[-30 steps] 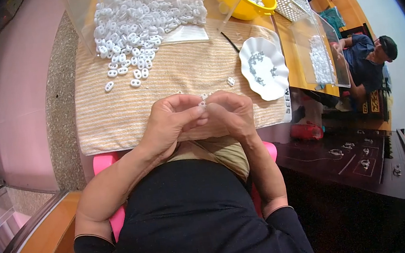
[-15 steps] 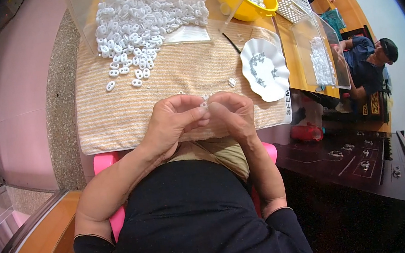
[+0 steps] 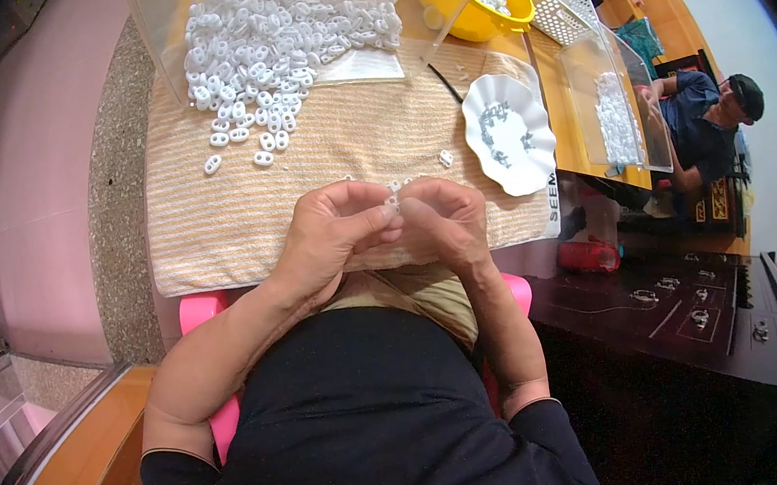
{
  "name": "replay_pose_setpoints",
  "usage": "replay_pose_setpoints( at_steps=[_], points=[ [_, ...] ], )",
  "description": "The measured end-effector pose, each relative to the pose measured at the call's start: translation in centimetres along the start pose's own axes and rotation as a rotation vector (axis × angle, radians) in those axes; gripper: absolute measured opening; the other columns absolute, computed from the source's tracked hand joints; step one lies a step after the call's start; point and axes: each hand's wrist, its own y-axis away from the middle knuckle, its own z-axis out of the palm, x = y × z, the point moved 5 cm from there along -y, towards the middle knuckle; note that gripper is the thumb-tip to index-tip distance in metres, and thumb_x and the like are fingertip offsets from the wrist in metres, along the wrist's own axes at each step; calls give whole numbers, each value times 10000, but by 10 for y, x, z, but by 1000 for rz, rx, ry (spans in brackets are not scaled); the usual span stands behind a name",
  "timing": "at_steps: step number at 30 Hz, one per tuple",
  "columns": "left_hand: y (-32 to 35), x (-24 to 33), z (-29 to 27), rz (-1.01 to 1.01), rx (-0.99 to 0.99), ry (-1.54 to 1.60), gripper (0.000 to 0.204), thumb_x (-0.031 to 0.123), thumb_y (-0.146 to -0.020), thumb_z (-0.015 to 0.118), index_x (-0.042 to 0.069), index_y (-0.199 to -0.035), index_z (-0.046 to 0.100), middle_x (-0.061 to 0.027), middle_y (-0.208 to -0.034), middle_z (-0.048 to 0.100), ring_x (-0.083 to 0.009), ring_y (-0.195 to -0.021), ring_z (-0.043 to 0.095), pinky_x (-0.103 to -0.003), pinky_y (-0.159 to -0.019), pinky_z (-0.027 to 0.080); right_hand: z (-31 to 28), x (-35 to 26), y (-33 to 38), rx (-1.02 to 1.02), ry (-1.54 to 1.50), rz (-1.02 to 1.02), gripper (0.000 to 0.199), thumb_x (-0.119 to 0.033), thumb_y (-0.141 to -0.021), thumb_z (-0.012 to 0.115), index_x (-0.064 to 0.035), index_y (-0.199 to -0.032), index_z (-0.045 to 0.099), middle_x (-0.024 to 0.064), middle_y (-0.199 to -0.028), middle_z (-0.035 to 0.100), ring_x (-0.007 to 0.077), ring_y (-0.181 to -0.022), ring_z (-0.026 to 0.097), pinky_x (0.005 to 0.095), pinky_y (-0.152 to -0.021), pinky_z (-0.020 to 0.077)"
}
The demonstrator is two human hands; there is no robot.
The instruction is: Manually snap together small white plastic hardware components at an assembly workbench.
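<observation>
Beyond and a little left of your left hand, a heap of white two-holed parts [image 3: 275, 45] spilled over the striped towel [image 3: 214, 224]; overlap hid most of those underneath, and the upper edge of the view cut off the far side. Your left hand [image 3: 330, 235] was nearly closed, thumb and forefinger pinching a small white piece [image 3: 394, 187] just at the tips; the fingers covered most of it, so its full shape could not be made out. Your right hand [image 3: 448, 216] met it there, fingers curled inward and blurred; whether it gripped the piece too, you could not tell. A loose white part [image 3: 446, 158] lay just beyond your right hand. Farther beyond, a black rod [image 3: 444, 81] showed only partly, and a yellow basin [image 3: 479, 29] was cropped above. Right of that hand stood a fluted white dish [image 3: 539, 130] with tiny grey bits [image 3: 493, 120], too small to identify.
</observation>
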Motion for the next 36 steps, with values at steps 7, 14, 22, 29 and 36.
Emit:
replay_pose_setpoints(
  at_steps=[7, 14, 22, 29, 36],
  points=[
    [0, -3, -1, 5, 8, -4, 163, 46, -865, 678, -31, -1002, 634, -80, -875, 668, -123, -781, 645, -243, -739, 548, 5, -5, -1, -44, -41, 28, 103, -51, -911, 631, 45, -938, 655, 66, -844, 676, 104, -762, 634, 234, -710, 527],
    [-1, -5, -2, 18, 21, 0, 164, 33, -865, 674, -38, -1008, 634, -78, -881, 671, -114, -783, 645, -232, -729, 549, 8, -4, -1, -74, -42, 22, 108, -55, -928, 605, 45, -931, 645, 67, -822, 673, 106, -745, 634, 235, -698, 528],
    [-1, -5, -5, 48, 19, -54, 163, 31, -865, 670, -30, -1013, 636, -82, -882, 677, -123, -779, 651, -243, -739, 550, 9, -5, -1, -59, 46, 21, 119, -60, -930, 603, 49, -909, 645, 63, -795, 674, 106, -728, 631, 229, -691, 519],
    [1, -3, -4, 108, 14, -113, 154, -8, -860, 655, -46, -1007, 633, -100, -895, 679, -139, -788, 659, -260, -749, 560, 13, -12, -3, -74, 67, 8, 116, -41, -914, 610, 50, -856, 655, 61, -767, 673, 106, -715, 629, 235, -670, 517],
    [-1, -4, -4, 128, 0, -142, 154, -16, -861, 648, -50, -1010, 630, -104, -886, 675, -148, -783, 657, -264, -744, 558, 9, -8, -4, -117, 69, 42, 124, -55, -905, 622, 53, -858, 662, 72, -777, 681, 103, -714, 629, 232, -667, 516]
  ],
)
